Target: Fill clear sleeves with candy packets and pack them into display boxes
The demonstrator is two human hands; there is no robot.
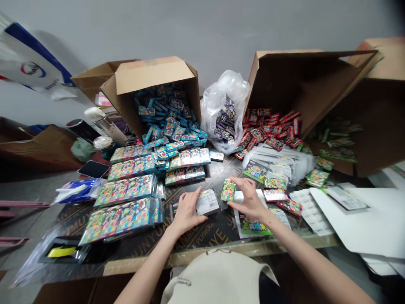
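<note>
Right grip [249, 196] pinches a small green box [228, 191] two o'clock from the left grip [187, 209], half-open around a white box [207, 202], hold unclear. Probably light, crushable card; pinch opposite ends gently.

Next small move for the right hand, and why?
Probably ease the green box left toward the white pack. The right hand has it between thumb and finger, a gap separates box and pack, and the left hand is at the pack's far end, perhaps steadying it.
</note>
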